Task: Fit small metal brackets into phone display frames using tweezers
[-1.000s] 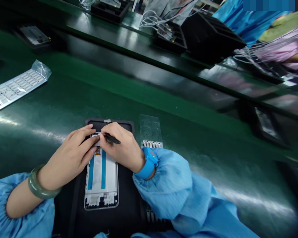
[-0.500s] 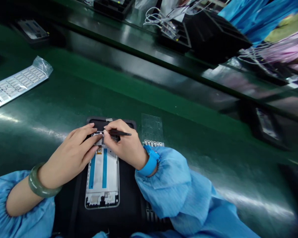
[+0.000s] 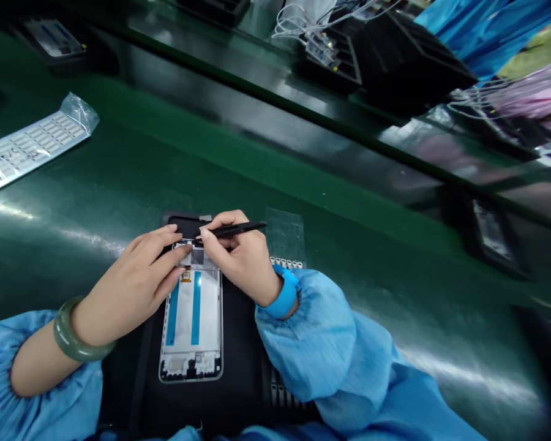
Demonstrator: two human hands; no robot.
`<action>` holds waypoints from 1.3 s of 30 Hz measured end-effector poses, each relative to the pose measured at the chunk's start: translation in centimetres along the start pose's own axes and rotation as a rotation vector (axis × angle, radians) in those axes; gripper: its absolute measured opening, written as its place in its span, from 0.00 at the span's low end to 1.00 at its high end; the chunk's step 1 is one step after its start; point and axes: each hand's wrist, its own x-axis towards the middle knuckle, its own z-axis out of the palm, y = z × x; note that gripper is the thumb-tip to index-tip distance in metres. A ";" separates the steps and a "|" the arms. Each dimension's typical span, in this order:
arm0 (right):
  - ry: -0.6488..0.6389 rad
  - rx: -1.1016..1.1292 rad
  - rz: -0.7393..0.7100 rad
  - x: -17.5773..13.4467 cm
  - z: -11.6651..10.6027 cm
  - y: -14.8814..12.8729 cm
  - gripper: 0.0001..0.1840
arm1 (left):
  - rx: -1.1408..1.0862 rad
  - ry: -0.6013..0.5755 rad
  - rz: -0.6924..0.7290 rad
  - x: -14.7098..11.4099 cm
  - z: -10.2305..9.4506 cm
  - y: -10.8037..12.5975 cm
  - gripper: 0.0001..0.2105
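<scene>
A phone frame [image 3: 183, 318] with two blue strips lies on a black tray [image 3: 239, 367], its upper end away from me. My left hand [image 3: 135, 278] rests on the frame's upper left part, fingers stretched out and fingertips touching it. Pinched in my right hand [image 3: 243, 263] are slim black tweezers [image 3: 236, 229], their tip at the frame's top edge near my left index finger. An orange flex piece [image 3: 186, 276] shows just below my left fingertips. My hands partly hide the frame's upper end.
A clear plastic sheet [image 3: 284, 233] with a row of small white parts [image 3: 287, 263] lies right of the tray. A bagged label sheet [image 3: 37, 141] is at left. Beyond the raised ledge stand black bins [image 3: 408, 61] and white cables [image 3: 294, 21]. Another phone tray [image 3: 491, 229] is at right.
My right hand has shifted slightly up and right, and the tweezers now tilt upward to the right. A dark square on the frame is uncovered. My left hand has barely moved.
</scene>
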 end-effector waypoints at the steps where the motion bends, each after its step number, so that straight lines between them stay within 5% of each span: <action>1: -0.005 0.010 0.012 0.0 0.0 0.0 0.03 | -0.001 0.000 -0.002 0.0 0.0 0.0 0.16; 15: 0.037 -0.212 -0.151 -0.2 0.7 -0.1 0.00 | 0.004 0.001 -0.002 0.0 0.0 -0.1 0.15; 23: 0.016 -0.093 -0.072 0.0 0.2 0.0 0.02 | 0.012 -0.008 -0.004 -0.1 0.0 -0.2 0.15; 30: 0.000 -0.358 -0.327 -0.2 0.8 -0.4 0.05 | 0.015 -0.017 -0.007 0.0 -0.1 -0.2 0.15; 39: -0.024 -0.108 -0.118 0.1 0.1 0.2 0.01 | 0.020 0.010 0.009 -0.1 0.1 -0.3 0.15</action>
